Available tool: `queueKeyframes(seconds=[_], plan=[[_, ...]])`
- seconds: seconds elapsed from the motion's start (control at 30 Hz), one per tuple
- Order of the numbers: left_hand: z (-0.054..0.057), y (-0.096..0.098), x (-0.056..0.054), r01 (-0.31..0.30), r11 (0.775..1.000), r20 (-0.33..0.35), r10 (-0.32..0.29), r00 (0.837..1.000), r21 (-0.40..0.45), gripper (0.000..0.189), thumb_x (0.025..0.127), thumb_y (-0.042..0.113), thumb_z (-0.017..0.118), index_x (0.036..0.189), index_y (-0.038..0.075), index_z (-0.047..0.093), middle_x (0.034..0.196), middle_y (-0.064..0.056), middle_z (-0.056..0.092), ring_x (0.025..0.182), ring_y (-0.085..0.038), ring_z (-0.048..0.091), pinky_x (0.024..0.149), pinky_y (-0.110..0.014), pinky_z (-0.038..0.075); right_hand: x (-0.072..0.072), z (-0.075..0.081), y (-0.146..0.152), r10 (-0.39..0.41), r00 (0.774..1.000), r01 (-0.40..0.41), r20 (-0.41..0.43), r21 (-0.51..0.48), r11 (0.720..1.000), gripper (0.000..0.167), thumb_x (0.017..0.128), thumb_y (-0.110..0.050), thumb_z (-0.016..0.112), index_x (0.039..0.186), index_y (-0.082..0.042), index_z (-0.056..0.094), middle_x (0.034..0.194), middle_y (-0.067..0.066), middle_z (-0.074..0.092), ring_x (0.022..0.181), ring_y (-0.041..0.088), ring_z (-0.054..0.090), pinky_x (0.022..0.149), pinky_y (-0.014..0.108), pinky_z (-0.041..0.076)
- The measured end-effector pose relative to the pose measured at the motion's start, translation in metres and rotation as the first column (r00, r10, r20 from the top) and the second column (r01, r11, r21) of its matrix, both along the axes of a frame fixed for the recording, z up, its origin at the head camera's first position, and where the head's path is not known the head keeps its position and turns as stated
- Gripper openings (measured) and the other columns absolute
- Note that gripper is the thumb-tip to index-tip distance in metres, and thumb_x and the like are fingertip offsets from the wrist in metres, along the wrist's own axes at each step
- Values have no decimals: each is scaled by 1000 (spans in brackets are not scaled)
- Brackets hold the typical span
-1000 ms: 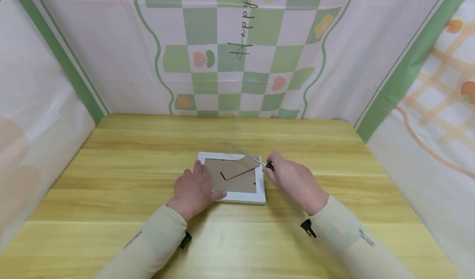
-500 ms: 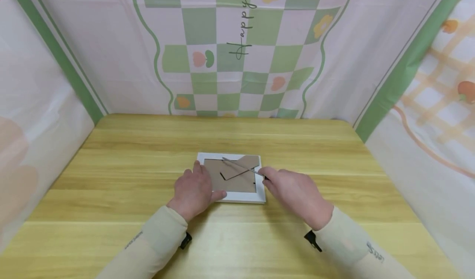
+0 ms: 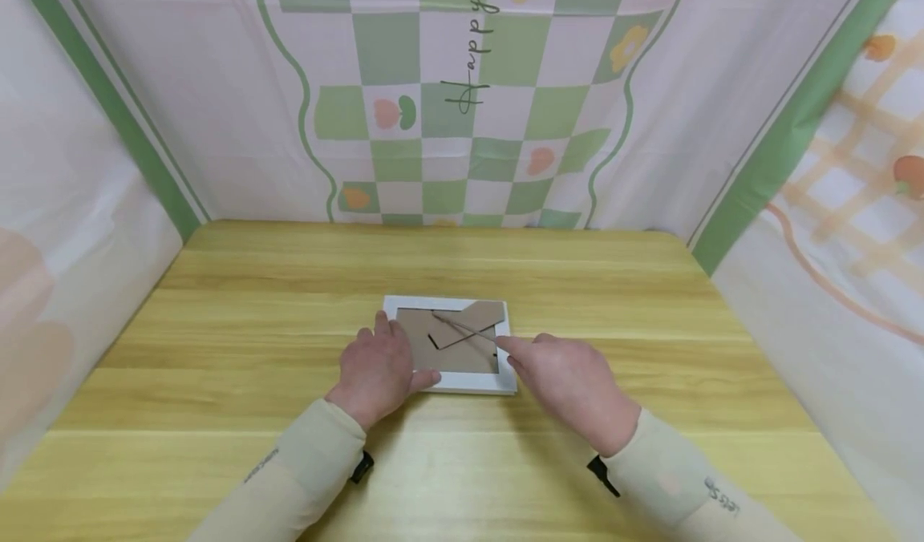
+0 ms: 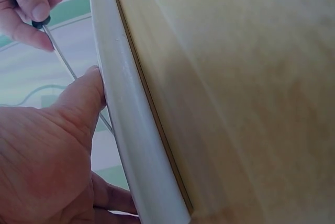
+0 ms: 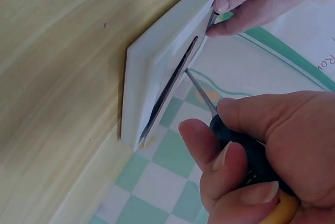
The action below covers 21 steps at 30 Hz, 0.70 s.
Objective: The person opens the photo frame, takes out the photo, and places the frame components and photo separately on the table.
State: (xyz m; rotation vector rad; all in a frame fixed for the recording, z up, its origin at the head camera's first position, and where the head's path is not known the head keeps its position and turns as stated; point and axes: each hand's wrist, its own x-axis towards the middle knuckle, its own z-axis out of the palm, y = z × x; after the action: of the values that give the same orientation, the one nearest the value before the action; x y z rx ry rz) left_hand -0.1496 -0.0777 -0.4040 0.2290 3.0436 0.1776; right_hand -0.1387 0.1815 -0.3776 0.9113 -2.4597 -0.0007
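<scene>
A white picture frame [image 3: 476, 383] lies face down on the table, its brown backing board [image 3: 462, 362] and stand flap [image 3: 485, 314] showing. My left hand [image 3: 375, 370] presses on the frame's left side with fingers spread, the thumb along the near rim. From the right, my right hand [image 3: 570, 382] grips a screwdriver [image 5: 246, 156] by its dark and yellow handle. The thin metal shaft [image 3: 465, 328] slants across the backing, its tip near a small black tab at the far edge. Whether the tip touches the tab, I cannot tell.
The wood-grain table [image 3: 289, 269] spreads around the frame on all sides. A printed green-and-white checked cloth [image 3: 447, 157] hangs behind it, and similar cloth walls stand at left and right.
The screwdriver's tip has come down from beyond the frame's far edge onto the backing. My right hand has shifted slightly left and nearer. The left hand has stayed in place.
</scene>
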Motion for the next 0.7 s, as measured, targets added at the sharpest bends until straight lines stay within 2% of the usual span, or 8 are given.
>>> queueKeyframes(seconds=[0.17, 0.33, 0.43, 0.57, 0.7], plan=[[-1, 0, -1, -4, 1000, 6, 4, 1000, 3, 107, 87, 73, 69, 145, -15, 48, 156, -33, 43, 108, -43, 63, 69, -49, 61, 2, -3, -4, 0, 998, 1, -61, 13, 1000, 33, 86, -15, 83, 118, -21, 77, 54, -2, 48, 42, 9, 41, 33, 25, 32], [-2, 0, -2, -9, 1000, 6, 8, 1000, 29, 107, 86, 71, 72, 144, -16, 49, 156, -34, 43, 106, -43, 63, 69, -50, 61, 8, -7, -9, -12, 993, 21, -115, 77, 997, 36, 86, -9, 78, 120, -20, 76, 52, -3, 40, 41, 9, 37, 32, 25, 30], [-2, 0, -2, -3, 999, 2, 3, 1000, 32, 106, 85, 71, 72, 142, -16, 50, 155, -35, 43, 103, -42, 63, 68, -49, 61, 11, -10, -12, -23, 994, 32, -109, 88, 996, 41, 86, -4, 76, 124, -19, 75, 52, -2, 43, 41, 8, 36, 32, 25, 30], [-3, -1, -3, 13, 1000, -6, -13, 1000, 9, 106, 86, 72, 70, 142, -16, 50, 155, -35, 43, 100, -41, 64, 65, -47, 60, 16, -13, -16, -63, 997, 68, -49, 91, 994, 44, 89, -2, 75, 130, -17, 73, 53, -3, 41, 42, 5, 30, 33, 23, 29], [-4, -1, -2, 31, 999, -16, -31, 999, -18, 106, 87, 73, 68, 142, -16, 50, 155, -35, 43, 98, -40, 64, 67, -45, 60, 18, -15, -20, -90, 995, 93, -33, 95, 991, 43, 89, -3, 77, 130, -18, 74, 52, -3, 39, 42, 4, 26, 33, 23, 28]])
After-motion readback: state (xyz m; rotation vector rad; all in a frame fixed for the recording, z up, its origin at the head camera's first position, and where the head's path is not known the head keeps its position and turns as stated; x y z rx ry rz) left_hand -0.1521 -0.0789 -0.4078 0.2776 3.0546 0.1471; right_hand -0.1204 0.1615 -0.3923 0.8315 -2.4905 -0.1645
